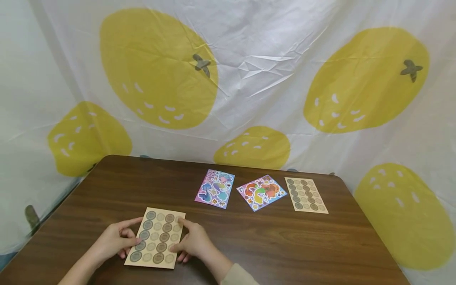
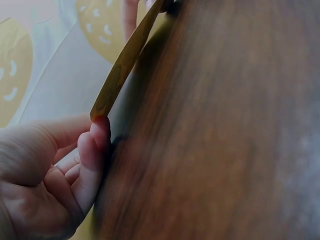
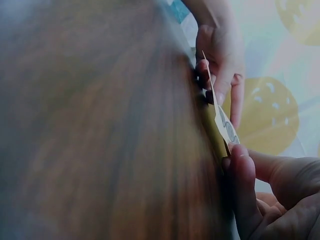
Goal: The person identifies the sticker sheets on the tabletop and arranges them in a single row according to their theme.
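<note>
Coin-print sheet [image 1: 154, 236] sits lower left of head frame; I see left hand [image 1: 115, 239] pinching its left edge, right hand [image 1: 196, 239] pinching its right. Opposed grips probably keep card flat and level; wrist views show it edge-on, apparently raised off table [image 1: 285, 245]. Thumbs near edges, so I read most printed rounds. Upper centre to right: blue-purple sticker sheet [image 1: 215, 189], orange-purple sticker sheet [image 1: 261, 192], second coin-print sheet [image 1: 306, 195], spread apart, likely for visibility.

Three sheets [image 1: 215, 189] [image 1: 261, 192] [image 1: 305, 195] on table [image 1: 285, 245], right-behind the nearer sheet [image 1: 155, 237]
</note>
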Demonstrator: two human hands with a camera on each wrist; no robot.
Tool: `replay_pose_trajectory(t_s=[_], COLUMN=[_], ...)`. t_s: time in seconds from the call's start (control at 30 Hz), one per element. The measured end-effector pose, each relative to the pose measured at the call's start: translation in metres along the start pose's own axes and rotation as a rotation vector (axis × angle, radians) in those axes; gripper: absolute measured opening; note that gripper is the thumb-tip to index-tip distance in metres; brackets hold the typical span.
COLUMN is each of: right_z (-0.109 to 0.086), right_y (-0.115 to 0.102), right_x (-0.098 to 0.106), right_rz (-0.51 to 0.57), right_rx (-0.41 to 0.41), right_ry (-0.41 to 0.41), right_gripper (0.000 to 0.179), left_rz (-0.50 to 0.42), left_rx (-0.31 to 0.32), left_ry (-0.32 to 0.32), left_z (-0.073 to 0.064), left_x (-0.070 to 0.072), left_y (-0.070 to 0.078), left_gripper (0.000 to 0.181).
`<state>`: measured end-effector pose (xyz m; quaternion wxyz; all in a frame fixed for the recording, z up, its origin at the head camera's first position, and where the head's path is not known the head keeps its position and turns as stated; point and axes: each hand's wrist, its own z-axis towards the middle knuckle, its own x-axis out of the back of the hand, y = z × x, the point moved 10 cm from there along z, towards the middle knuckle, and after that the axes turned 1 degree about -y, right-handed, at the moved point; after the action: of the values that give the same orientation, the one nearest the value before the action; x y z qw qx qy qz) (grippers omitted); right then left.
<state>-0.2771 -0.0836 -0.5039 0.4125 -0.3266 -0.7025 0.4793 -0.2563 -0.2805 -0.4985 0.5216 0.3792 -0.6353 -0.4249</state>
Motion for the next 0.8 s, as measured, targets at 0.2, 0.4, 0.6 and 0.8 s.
replay_pose_trajectory(t_s=[0.2, 0.4, 0.6, 0.8], right_z=[0.002, 0.003, 0.003, 0.003], right_y=[-0.003, -0.005, -0.008, -0.008], right_x=[0.003, 0.002, 0.008, 0.012], right_rz=[-0.076, -0.146, -0.349, -0.413], right_rx=[-0.009, 0.028, 0.062, 0.047], right_ry=[0.024, 0.024, 0.068, 0.064], right_gripper=[0.079, 0.075, 0.075, 0.08], left_rz=[-0.016, 0.012, 0.143, 0.205], left_rx=[-0.006, -0.003, -0.03, -0.053], left_ry=[-0.01, -0.014, -0.017, -0.086], left_z=[0.001, 0.0, 0.005, 0.01], left_x=[0.0, -0.001, 0.001, -0.001], left_y=[0.001, 0.002, 0.003, 0.005], left_gripper=[0.078, 0.073, 0.068, 0.064])
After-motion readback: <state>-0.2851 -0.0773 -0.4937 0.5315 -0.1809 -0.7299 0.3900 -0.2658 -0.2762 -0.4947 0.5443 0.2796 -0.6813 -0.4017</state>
